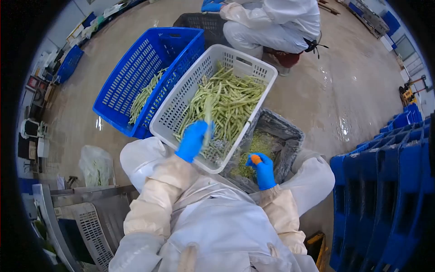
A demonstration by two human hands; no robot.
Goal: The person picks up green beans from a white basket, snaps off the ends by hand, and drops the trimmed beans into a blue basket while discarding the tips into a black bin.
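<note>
My left hand [192, 139], in a blue glove, is closed around some green beans at the near left side of the white crate [170, 111]. Those beans are blurred and point up over the bean pile [226, 102] in the crate. To the right, my right hand [262, 170], also gloved in blue, is closed on a small orange-handled tool [256, 159]; its far end is hard to make out. That hand is over a bin lined with dark plastic [290, 133], which holds small green scraps [260, 144].
A blue crate [124, 86] with more beans stands left of the white one. Beyond, a person in white [276, 22] sits by a dark crate [195, 20]. Blue pallets [376, 190] are stacked at right; a plastic bag [95, 165] lies at left.
</note>
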